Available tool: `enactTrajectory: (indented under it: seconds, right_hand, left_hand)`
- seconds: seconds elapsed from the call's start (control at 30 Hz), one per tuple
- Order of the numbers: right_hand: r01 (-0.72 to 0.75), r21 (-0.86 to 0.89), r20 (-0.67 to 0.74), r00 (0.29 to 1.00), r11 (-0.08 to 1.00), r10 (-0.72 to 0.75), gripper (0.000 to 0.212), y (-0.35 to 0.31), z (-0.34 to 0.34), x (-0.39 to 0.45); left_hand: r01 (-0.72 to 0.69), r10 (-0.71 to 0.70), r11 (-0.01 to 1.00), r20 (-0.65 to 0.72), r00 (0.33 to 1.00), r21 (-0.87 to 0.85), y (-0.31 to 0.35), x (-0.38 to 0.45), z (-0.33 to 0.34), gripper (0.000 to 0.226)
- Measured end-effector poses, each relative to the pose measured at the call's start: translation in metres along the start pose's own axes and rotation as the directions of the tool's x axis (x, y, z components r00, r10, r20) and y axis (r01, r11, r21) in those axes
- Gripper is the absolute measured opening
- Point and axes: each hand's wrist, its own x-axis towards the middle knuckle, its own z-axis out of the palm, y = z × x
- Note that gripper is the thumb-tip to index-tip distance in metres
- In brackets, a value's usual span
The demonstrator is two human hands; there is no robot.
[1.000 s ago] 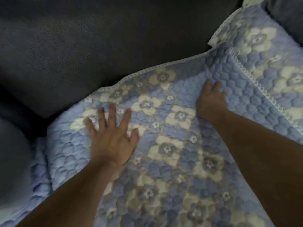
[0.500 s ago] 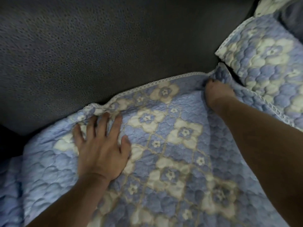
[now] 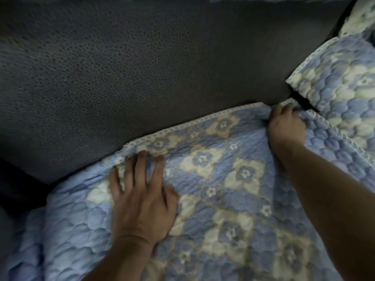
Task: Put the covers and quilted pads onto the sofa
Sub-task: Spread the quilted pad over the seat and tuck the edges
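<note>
Fingers spread wide, the left hand (image 3: 142, 201) lies flat on the blue floral quilted pad (image 3: 219, 199), palm down, its fingertips close to the pad's lace-trimmed back edge (image 3: 182, 126). That looks like a hold-down and a push at once — weight on the cloth so it does not slide while the edge is worked toward the dark grey sofa backrest (image 3: 142, 67). The right hand (image 3: 287, 126) is at the pad's far corner, fingers curled down into the cloth where the trim bunches up; it seems to be pinching or tucking that corner into the dark gap (image 3: 300, 100) beside the neighbouring seat, though the fingertips are hidden in the fold and I cannot tell how deep they go.

The pad itself covers the seat in front of the backrest, its back edge running along the crease but not yet pushed in; it is rumpled near the left fingers. A second quilted pad (image 3: 341, 94) of the same pattern already sits on the seat to the right, apart from the first by that gap. More of the same fabric hangs at the lower left (image 3: 24, 250).

No container is involved here — the only pocket of sorts is the crease between seat and backrest, and nothing shows inside it.
</note>
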Motion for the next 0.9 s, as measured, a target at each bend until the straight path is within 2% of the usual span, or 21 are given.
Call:
enactTrajectory:
  seconds: [0.1, 0.13, 0.2, 0.27, 0.3, 0.4, 0.5, 0.57, 0.63, 0.7, 0.77, 0.8, 0.87, 0.9]
  right_hand:
    - [-0.068, 0.063, 0.039, 0.997, 0.996, 0.066, 0.039, 0.003, -0.007, -0.004]
    - [-0.048, 0.079, 0.034, 0.998, 0.996, 0.046, 0.044, -0.007, -0.015, -0.013]
    - [0.149, 0.189, -0.058, 0.988, 0.971, -0.14, 0.045, -0.039, -0.028, -0.046]
    - [0.418, 0.256, -0.173, 0.907, 0.871, -0.384, 0.04, -0.07, -0.032, -0.087]
    - [0.5, 0.262, -0.182, 0.866, 0.826, -0.466, 0.042, -0.077, -0.035, -0.097]
    - [0.476, 0.256, -0.105, 0.879, 0.841, -0.465, 0.048, -0.076, -0.034, -0.092]
    - [0.429, 0.214, -0.016, 0.9, 0.877, -0.436, 0.052, -0.077, -0.031, -0.084]
    - [0.49, 0.099, 0.116, 0.859, 0.866, -0.499, 0.05, -0.085, -0.029, -0.076]
    - [0.523, 0.05, 0.236, 0.822, 0.851, -0.519, 0.048, -0.095, -0.031, -0.068]
    - [0.425, 0.089, 0.205, 0.877, 0.901, -0.434, 0.051, -0.102, -0.028, -0.064]
    - [0.334, 0.168, 0.027, 0.939, 0.927, -0.343, 0.042, -0.105, -0.024, -0.068]
    - [0.322, 0.226, -0.084, 0.947, 0.919, -0.311, 0.036, -0.105, -0.022, -0.071]
    - [0.353, 0.304, -0.255, 0.925, 0.885, -0.281, 0.024, -0.105, -0.022, -0.074]
    - [0.369, 0.327, -0.294, 0.915, 0.87, -0.277, 0.02, -0.104, -0.021, -0.074]
  left_hand:
    - [0.026, -0.027, 1.0, 0.082, 0.996, 0.013, -0.001, 0.003, -0.001, 0.07]
    - [0.033, -0.035, 0.999, 0.104, 0.994, 0.026, 0.0, 0.002, -0.003, 0.07]
    - [0.045, -0.052, 0.997, 0.127, 0.991, 0.058, 0.001, 0.004, -0.007, 0.07]
    - [0.035, -0.044, 0.997, 0.138, 0.989, 0.063, 0.0, 0.018, -0.013, 0.064]
    - [0.02, -0.03, 0.998, 0.146, 0.989, 0.066, -0.003, 0.028, -0.014, 0.058]
    - [-0.039, 0.024, 0.996, 0.187, 0.982, 0.075, -0.014, 0.052, -0.021, 0.047]
    - [0.052, -0.035, 0.998, 0.343, 0.939, -0.04, -0.014, 0.067, -0.023, 0.049]
    - [0.038, -0.057, 0.998, 0.452, 0.89, 0.051, -0.002, 0.081, -0.015, 0.048]
    - [0.037, -0.112, 0.986, 0.474, 0.874, 0.164, 0.014, 0.088, -0.01, 0.042]
    - [0.025, -0.119, 0.971, 0.391, 0.913, 0.237, 0.027, 0.084, -0.001, 0.035]
    - [-0.023, -0.035, 0.966, 0.219, 0.975, 0.256, 0.03, 0.074, 0.0, 0.028]
    - [-0.099, 0.081, 0.973, 0.093, 0.992, 0.21, 0.028, 0.069, 0.005, 0.025]
    - [-0.293, 0.298, 0.954, -0.076, 0.952, 0.062, 0.026, 0.065, 0.019, 0.034]
    - [-0.349, 0.343, 0.937, -0.121, 0.931, -0.025, 0.026, 0.067, 0.023, 0.038]
